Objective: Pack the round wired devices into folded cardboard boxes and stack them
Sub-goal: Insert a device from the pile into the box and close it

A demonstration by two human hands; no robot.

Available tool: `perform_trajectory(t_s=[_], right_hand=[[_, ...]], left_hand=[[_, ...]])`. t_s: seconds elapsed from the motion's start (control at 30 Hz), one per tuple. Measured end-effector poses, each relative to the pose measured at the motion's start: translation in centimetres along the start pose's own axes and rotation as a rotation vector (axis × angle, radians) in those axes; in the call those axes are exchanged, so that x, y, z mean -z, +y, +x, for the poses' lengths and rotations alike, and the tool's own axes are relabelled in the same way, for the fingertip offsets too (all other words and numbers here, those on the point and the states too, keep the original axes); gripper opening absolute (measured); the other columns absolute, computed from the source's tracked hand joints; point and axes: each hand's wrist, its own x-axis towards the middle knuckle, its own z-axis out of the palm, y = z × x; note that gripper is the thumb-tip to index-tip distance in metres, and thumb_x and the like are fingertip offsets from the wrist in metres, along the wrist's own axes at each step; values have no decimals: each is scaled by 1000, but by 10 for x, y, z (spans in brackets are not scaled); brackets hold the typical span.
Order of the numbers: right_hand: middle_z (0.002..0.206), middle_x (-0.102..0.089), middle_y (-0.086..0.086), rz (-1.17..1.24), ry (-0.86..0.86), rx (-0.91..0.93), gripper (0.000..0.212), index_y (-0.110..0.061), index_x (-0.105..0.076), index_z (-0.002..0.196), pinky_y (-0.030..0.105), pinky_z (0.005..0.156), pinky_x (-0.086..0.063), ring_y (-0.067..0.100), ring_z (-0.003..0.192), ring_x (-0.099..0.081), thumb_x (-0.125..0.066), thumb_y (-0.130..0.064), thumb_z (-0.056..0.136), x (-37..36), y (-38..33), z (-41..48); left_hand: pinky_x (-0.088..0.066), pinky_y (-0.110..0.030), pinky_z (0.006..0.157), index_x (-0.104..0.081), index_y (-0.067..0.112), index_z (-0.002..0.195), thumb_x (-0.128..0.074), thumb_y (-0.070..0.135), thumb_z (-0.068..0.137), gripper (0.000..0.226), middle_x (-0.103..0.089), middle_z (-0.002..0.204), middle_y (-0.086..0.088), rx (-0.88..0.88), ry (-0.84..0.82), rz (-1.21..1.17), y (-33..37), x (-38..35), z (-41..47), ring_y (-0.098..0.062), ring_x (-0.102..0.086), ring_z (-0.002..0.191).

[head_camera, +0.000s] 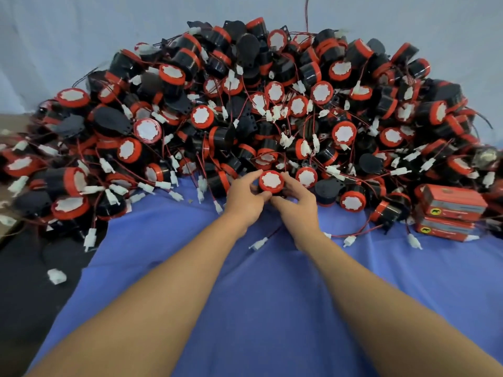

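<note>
Red-rimmed and black-bodied, the round device point(271, 181) sits between my two hands at the near foot of the pile point(245, 104), its white disc point(272, 180) turned up towards me. My left hand point(246, 197) curls round its left side with the thumb up by the red rim. My right hand point(295, 198) pinches the right side and underside with bent fingers, so both hands are closed on this one piece and neither is spread wide. It looks like a hard plastic shell, and I judge it light and stiff, with smooth glossy sides that could slip if I hold it loosely. The best hold seems to be the black barrel just under the rim, keeping off the disc, which may be a softer seal. The thin red-and-black lead is the awkward part: it is limp and apt to snag on the neighbours beyond my fingers, so I would gather it before lifting. A white connector point(258, 244) lies on the blue cloth point(245, 281) just below my right wrist; I cannot tell whether it belongs to this device. Red cardboard boxes point(451, 213) stand stacked well off to the right of my right hand.
</note>
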Motion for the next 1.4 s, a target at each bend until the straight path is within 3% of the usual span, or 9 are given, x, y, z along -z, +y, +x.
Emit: perform_trajectory(t_s=[0.07,0.13,0.3,0.43,0.57,0.83,1.07,1.3,1.4], right_hand=[[118,-69,-25,18,-28,52,62,-36,-64,128,22,101,-51,-10,116,-61,-66,10,86,12,-11,-19],[125,-69,-20,24,-60,108,61,-30,-64,133,21,101,-52,-8,119,-60,-65,12,88,26,-28,-38],[135,-67,1,-32,-132,274,61,-26,-62,134,40,102,-55,15,127,-61,-55,18,92,60,-90,-89],[115,-73,1,-107,-89,300,35,-24,-69,123,36,93,-59,12,111,-68,-68,-1,96,83,-141,-135],[84,-73,-10,-334,-97,224,5,-26,-75,100,32,73,-57,9,77,-70,-72,-25,96,108,-178,-174],[64,-62,-20,-673,-294,196,16,-28,-78,98,8,48,-38,-10,58,-55,-64,-20,100,133,-204,-240],[108,-74,-2,-993,-371,187,23,-22,-76,110,24,74,-42,11,84,-55,-56,-14,102,117,-197,-264],[81,-63,-15,-970,-421,169,19,-25,-74,101,21,60,-44,8,75,-58,-60,-13,98,102,-176,-269],[80,-61,-14,-973,-438,163,11,-26,-70,96,33,71,-53,17,83,-63,-65,-16,95,98,-168,-271]], left_hand=[[-50,-30,94,-57,20,142,-74,5,92,55,-59,98,8,-87,-46,69,9,11,-20,-8,-56,89],[-49,-20,96,-60,18,134,-79,9,89,50,-59,118,1,-199,-53,112,24,24,-42,-13,-57,106],[-47,-9,81,-55,20,128,-85,20,84,53,-62,122,9,-349,-149,75,80,60,-100,-1,-59,111],[-50,-17,95,-57,27,138,-85,27,83,61,-56,124,4,-409,-77,158,119,86,-151,-3,-59,110],[-51,-16,89,-60,28,131,-86,30,81,56,-61,122,6,-458,46,155,138,107,-207,-3,-61,105],[-48,-16,81,-62,35,118,-87,44,74,51,-57,111,20,-433,36,267,122,119,-301,-3,-57,100],[-47,-31,83,-63,34,110,-89,55,68,53,-60,105,19,-393,-29,442,101,106,-320,-7,-50,100],[-44,-33,83,-64,31,110,-76,64,74,50,-63,102,15,-446,-102,665,85,89,-324,-12,-47,97],[-42,-32,86,-65,29,119,-74,58,79,50,-66,109,13,-475,-117,796,72,90,-325,-15,-48,100]])
